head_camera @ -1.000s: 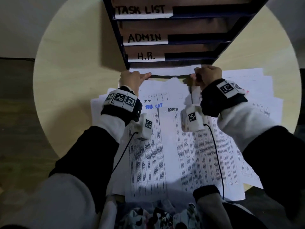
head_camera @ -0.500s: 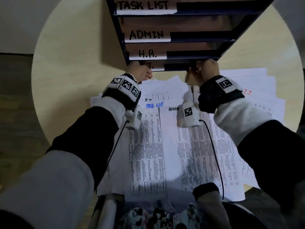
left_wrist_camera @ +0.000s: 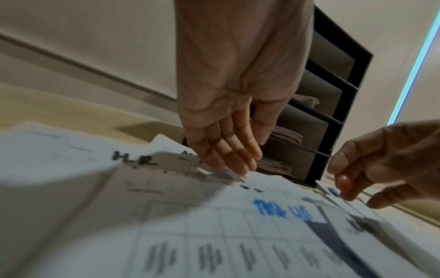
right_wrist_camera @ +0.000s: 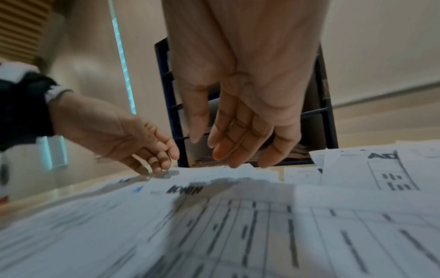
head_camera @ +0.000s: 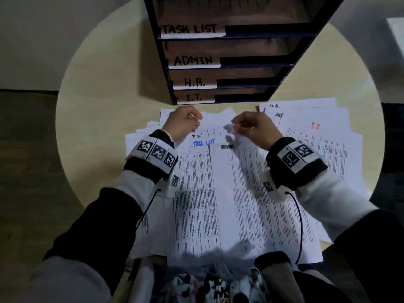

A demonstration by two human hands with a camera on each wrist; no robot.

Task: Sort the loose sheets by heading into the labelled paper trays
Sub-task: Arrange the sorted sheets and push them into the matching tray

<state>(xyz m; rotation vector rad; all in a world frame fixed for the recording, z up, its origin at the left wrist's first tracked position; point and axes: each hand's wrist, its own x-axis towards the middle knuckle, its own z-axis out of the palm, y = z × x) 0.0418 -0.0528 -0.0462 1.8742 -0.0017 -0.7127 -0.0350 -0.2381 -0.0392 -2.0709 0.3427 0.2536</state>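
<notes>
1. Two hands hover over the loose sheets (head_camera: 218,193) spread on the round table (head_camera: 105,110), just in front of the tray rack (head_camera: 229,62).
2. The left hand (head_camera: 182,124) holds nothing; its fingers (left_wrist_camera: 228,150) are nearly straight, tips at or just above the top edge of a sheet, contact unclear.
3. The right hand (head_camera: 256,127) is also empty, fingers (right_wrist_camera: 240,135) loosely extended and pointing down just above the paper.
4. The head view alone shows the tray labels TASK LIST, ADMIN, H.R. and I.T., top to bottom.
5. The wrist views alone show paper stacked inside the lower trays.
6. Visible sheet headings include TASK LIST in blue, ADMIN, H.R. and a red I.T.
</notes>
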